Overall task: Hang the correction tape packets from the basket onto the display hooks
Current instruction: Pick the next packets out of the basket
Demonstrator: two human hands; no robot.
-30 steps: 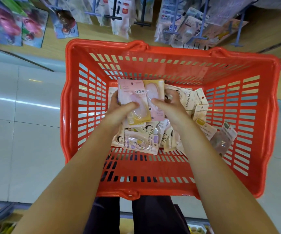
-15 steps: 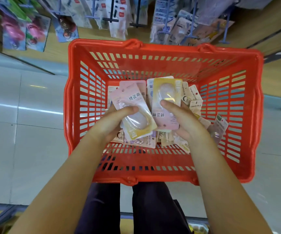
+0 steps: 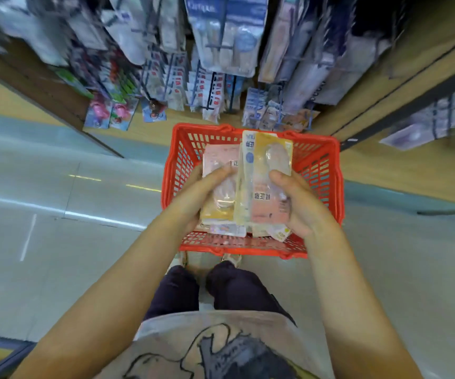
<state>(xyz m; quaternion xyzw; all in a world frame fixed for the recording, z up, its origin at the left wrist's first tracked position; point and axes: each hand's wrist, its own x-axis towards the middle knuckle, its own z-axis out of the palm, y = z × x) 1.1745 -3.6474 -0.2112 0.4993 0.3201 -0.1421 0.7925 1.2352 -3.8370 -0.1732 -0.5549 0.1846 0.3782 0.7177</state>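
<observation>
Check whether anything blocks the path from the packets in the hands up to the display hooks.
Nothing visible does. The left hand and right hand hold the packets above the red basket, and open air lies between them and the display hooks, though those already carry hanging goods.

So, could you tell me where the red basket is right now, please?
In the head view the red basket sits on the floor at centre, below the display hooks, behind the packets held in the left hand and right hand.

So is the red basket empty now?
Not empty. A few packets still lie on the floor of the red basket, showing below the stacks gripped by the left hand and right hand.
</observation>
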